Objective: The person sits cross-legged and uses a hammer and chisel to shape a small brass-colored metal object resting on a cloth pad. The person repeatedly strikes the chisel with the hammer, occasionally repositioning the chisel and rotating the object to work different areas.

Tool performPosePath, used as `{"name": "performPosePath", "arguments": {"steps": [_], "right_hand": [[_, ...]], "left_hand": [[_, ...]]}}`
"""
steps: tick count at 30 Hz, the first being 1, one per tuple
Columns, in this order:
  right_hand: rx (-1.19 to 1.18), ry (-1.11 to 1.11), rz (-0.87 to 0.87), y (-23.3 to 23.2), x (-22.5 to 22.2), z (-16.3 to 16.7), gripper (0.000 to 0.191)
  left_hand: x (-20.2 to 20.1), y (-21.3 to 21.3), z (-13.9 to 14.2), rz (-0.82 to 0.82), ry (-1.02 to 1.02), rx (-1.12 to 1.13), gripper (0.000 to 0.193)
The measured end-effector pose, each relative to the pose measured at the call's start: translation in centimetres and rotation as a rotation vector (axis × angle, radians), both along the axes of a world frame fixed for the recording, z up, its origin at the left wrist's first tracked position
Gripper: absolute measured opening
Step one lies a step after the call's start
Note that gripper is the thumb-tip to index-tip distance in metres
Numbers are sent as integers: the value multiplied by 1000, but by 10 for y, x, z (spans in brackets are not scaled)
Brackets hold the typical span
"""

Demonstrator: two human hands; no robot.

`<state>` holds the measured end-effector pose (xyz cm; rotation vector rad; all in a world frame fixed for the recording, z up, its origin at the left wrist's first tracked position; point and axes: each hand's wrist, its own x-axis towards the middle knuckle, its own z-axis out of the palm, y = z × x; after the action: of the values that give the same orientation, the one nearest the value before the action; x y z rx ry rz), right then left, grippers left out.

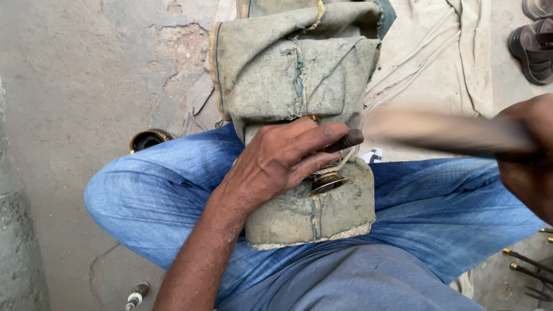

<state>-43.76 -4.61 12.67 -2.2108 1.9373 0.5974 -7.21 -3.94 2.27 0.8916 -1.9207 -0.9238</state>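
Single head-worn view, steeply downward, close over lap, edges perhaps motion-blurred.

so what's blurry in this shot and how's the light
Head view: the long pale wooden handle in the right hand is smeared by motion blur; the left hand, gripping a dark stubby rod over the folded grey-green cloth pad, stays sharp; light is soft and even, without glare.

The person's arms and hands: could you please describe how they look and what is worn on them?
Both are bare: no gloves, sleeves, rings or watch visible. The left hand and forearm carry pale dust, thickest near the elbow. The right hand is partly cropped at the frame's edge.
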Motion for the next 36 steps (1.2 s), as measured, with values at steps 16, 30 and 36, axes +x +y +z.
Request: {"name": "performPosePath", "arguments": {"steps": [16,30,36], "right_hand": [[-126,-1698,-232,71,77,-49,41],[119,-1274,-408,76,-32,-32,47],[204,-839,-392,75,-43,-36,55]], "left_hand": [[-30,7,23,130,93,135,39],[-68,-12,61,8,-399,139,36],[-69,-13,65,-13,-433,132,38]]}}
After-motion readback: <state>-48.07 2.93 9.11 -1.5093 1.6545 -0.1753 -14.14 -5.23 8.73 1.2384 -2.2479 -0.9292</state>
